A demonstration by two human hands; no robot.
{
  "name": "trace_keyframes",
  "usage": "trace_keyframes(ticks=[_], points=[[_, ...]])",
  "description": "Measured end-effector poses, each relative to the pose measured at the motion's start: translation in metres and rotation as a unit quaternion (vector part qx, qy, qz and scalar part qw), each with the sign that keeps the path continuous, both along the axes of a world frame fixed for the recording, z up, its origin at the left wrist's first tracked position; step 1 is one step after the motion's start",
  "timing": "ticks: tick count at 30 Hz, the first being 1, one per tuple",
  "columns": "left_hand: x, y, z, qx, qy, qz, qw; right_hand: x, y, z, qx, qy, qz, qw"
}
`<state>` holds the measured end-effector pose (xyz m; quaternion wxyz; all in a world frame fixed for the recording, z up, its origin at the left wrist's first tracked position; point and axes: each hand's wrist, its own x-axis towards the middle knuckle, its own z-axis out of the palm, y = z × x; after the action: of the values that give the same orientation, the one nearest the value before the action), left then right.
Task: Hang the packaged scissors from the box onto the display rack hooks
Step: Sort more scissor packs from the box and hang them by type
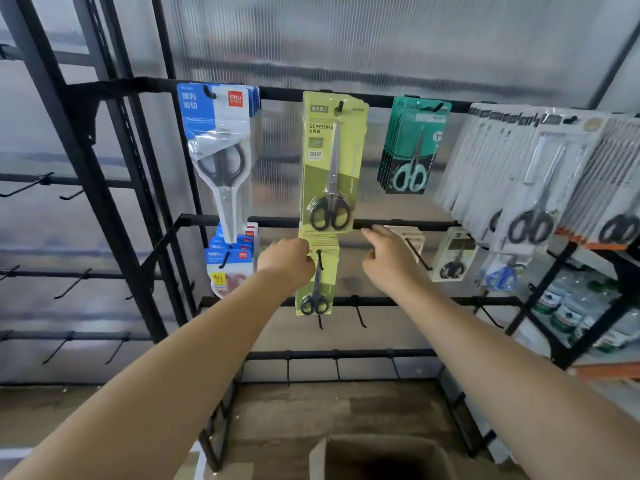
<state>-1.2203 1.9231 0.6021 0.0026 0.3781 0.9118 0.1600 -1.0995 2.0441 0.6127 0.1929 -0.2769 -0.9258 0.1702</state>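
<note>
A small green scissors pack (317, 282) hangs on a black hook (319, 259) of the rack's middle bar, in front of several like packs. My left hand (287, 261) grips the pack's upper left edge, fingers curled at the card. My right hand (388, 259) hovers just right of the pack, fingers loosely bent, holding nothing. A large green scissors pack (330, 164) hangs on the top bar above. The cardboard box (384, 457) stands open on the floor below.
Blue-and-white scissors packs (220, 147) hang top left, teal packs (412, 147) and white packs (530, 178) to the right. Bare hooks (360, 315) stick out of the lower bar. An empty black rack (69, 278) stands at left. Bottles (568, 306) sit at far right.
</note>
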Motion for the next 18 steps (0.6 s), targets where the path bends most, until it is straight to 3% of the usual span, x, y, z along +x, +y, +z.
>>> trace_keyframes(ticks=[8,13,18], points=[[0.062,0.064,-0.003,-0.058,0.028,-0.054,0.996,0.049,0.049,-0.013,0.048,-0.063,-0.063,0.995],[0.111,0.119,-0.002,-0.052,0.051,-0.086,0.994,0.095,0.087,-0.020,0.035,-0.046,-0.067,0.996],[0.170,0.177,-0.007,-0.067,0.041,-0.071,0.994,0.150,0.140,-0.026,0.050,-0.135,-0.051,0.988]])
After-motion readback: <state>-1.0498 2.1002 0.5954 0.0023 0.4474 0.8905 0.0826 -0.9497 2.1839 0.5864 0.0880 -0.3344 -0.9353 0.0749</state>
